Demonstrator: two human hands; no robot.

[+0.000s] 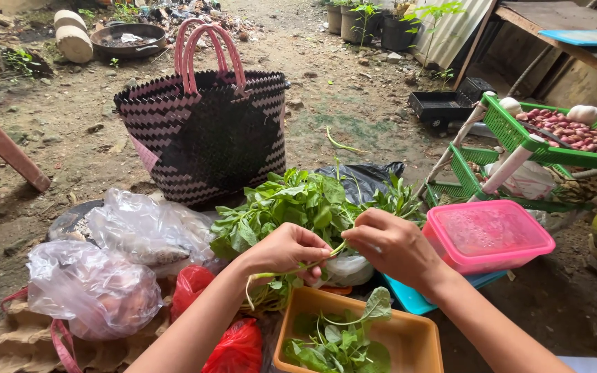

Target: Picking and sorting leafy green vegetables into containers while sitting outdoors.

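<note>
My left hand (286, 250) and my right hand (394, 245) both pinch one thin green stem (326, 254) over an orange tub (409, 338). The stem's pale lower end trails down to the left below my left hand. Picked green leaves (340, 342) lie inside the tub. Just behind my hands a large bunch of leafy greens (298, 204) rests on the pile of bags.
A black-and-pink woven basket (205, 135) stands behind the greens. Clear plastic bags (95, 287), red bags (236, 345) and a black bag (364, 178) lie around. A lidded pink box (485, 235) sits at right, beside a green rack holding shallots (568, 128). Bare dirt ground beyond.
</note>
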